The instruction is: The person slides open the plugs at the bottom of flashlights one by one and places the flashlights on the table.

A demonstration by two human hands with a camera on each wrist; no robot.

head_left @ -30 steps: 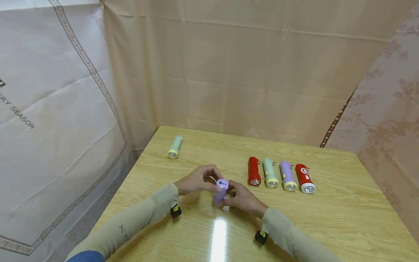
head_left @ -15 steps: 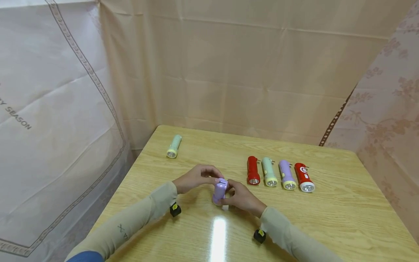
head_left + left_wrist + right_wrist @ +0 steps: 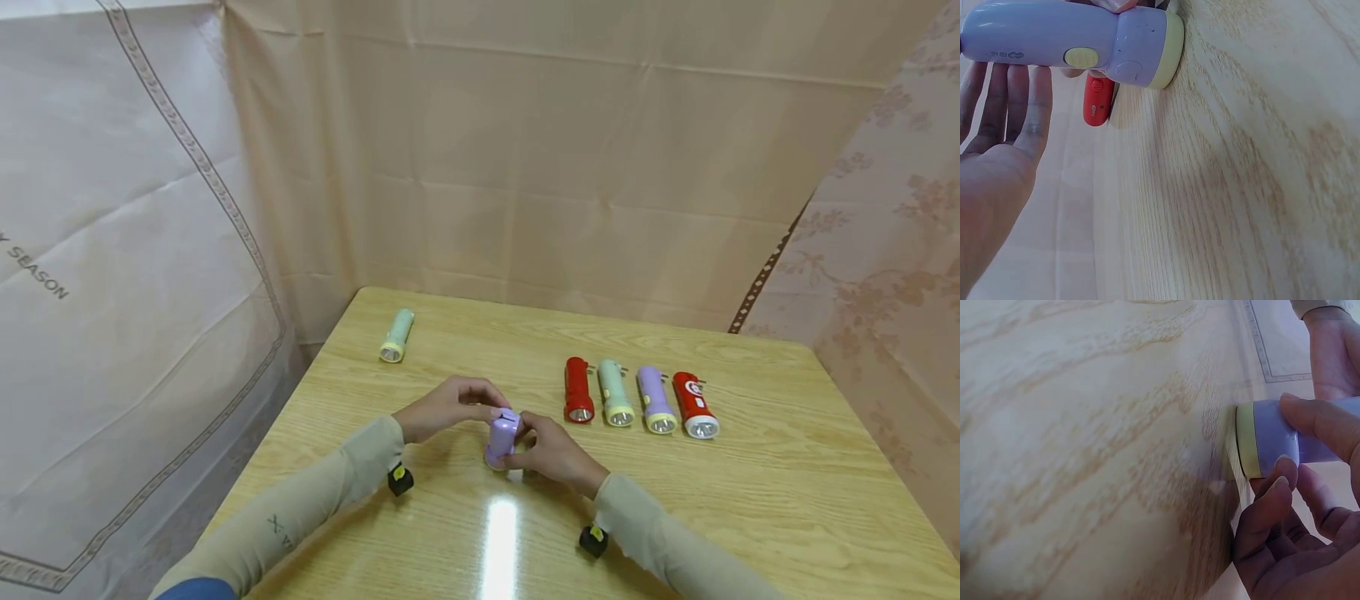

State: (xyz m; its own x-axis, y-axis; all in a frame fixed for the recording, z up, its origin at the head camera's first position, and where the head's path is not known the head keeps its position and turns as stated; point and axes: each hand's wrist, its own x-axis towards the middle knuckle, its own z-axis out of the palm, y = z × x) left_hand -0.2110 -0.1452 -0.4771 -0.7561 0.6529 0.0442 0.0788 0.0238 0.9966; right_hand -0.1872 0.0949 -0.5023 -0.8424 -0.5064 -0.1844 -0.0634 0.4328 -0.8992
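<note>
A purple flashlight stands upright between my hands, its pale yellow head down on the table. My left hand holds its upper end, thumb near the slotted tail and fingers behind. In the left wrist view, the flashlight shows a yellow switch, and the left fingers lie fairly straight against the body; the left thumb is out of sight there. My right hand grips the body from the right. In the right wrist view, the right thumb and curled fingers pinch it just above the yellow rim.
On the right lie a red flashlight, a mint one, a purple one and a red-and-white one, side by side with prongs showing. Another mint flashlight lies at the back left of the wooden table.
My left thumb has shifted from the flashlight's side up to the edge of its tail. The tail's dark marking looks different now, and the flashlight seems slightly turned. My right hand keeps its grip.
</note>
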